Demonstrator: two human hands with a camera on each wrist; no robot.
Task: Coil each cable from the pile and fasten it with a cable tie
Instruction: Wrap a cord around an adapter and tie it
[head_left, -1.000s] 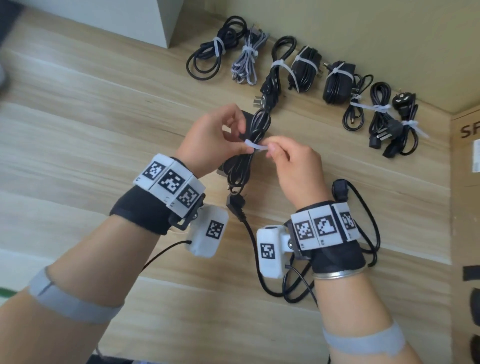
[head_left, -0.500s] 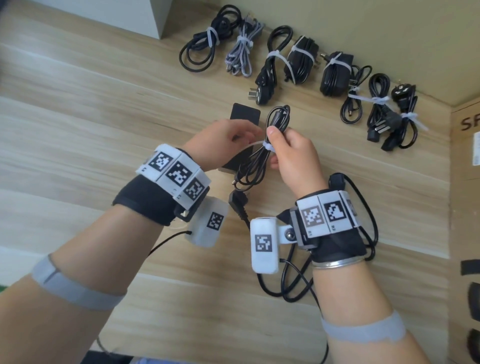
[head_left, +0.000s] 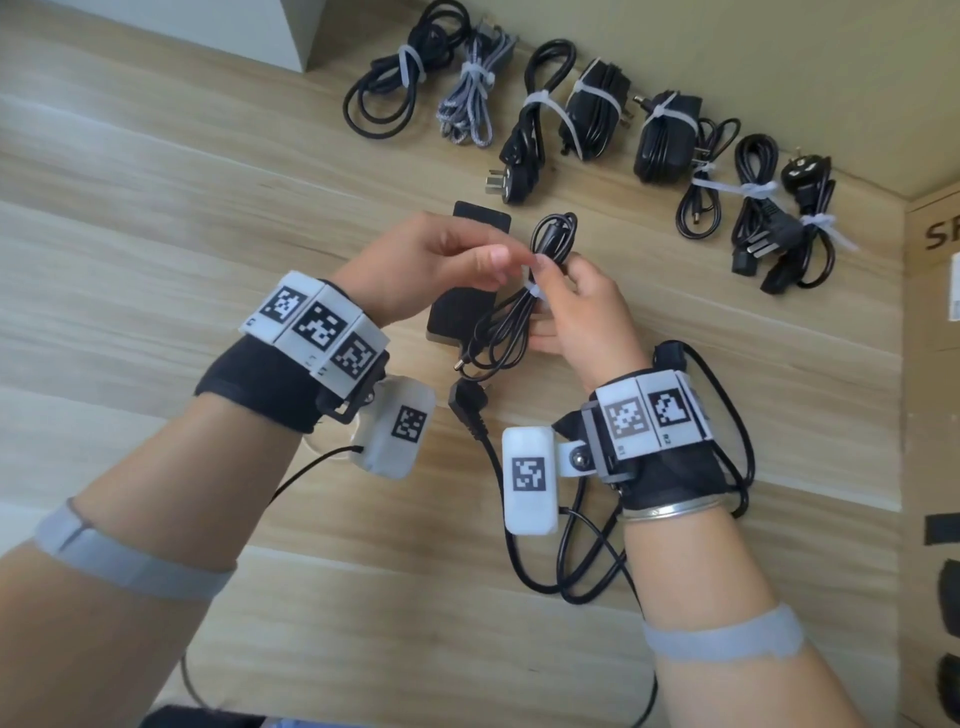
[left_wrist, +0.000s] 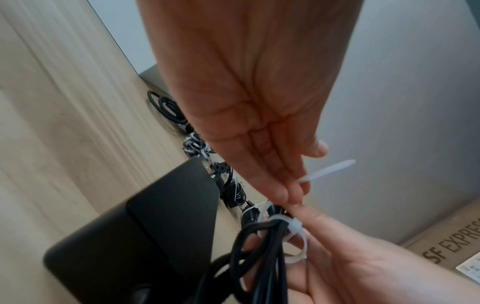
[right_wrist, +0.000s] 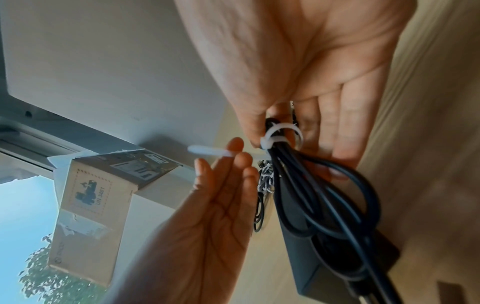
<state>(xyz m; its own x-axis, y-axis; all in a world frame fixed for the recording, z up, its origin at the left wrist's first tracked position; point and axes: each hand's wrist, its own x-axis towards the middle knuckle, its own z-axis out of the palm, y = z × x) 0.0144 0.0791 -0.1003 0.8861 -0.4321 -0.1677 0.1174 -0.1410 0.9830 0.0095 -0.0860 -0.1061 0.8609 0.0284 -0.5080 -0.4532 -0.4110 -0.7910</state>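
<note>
A coiled black cable with its black power adapter is held above the wooden table. My right hand grips the bundle near its top, thumb on one side and fingers behind. A white cable tie circles the bundle as a still loose loop, seen also in the right wrist view as the tie loop. My left hand pinches the tie's free tail between its fingertips, just left of the bundle. The tail sticks out past the left fingers.
Several tied cable bundles lie in a row along the wall at the back. A loose black cable with a plug lies on the table under my right wrist. A cardboard box stands at the right, a white cabinet at the back left.
Both hands pinched the tie across the bundle a second ago. The right hand has since taken the bundle itself, and the left hand has drawn the tail through to the left.
</note>
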